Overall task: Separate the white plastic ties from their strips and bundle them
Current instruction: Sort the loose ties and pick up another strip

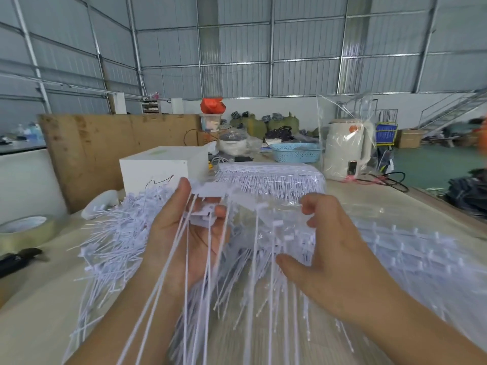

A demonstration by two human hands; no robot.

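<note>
Head view: your left hand point(184, 241) grips a white tie strip point(229, 197); your right hand point(329, 248) pinches its far end above the counter point(395, 206).

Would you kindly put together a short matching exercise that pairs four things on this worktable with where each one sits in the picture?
Things:
1. roll of tape
2. blue basket
3. white box
4. white kettle

Places:
A. behind the left hand, next to the brown board
B. at the far left edge of the table
C. far right of the table, wrapped in clear plastic
D. at the back, between the box and the kettle

Pairs: 1-B, 2-D, 3-A, 4-C
</note>
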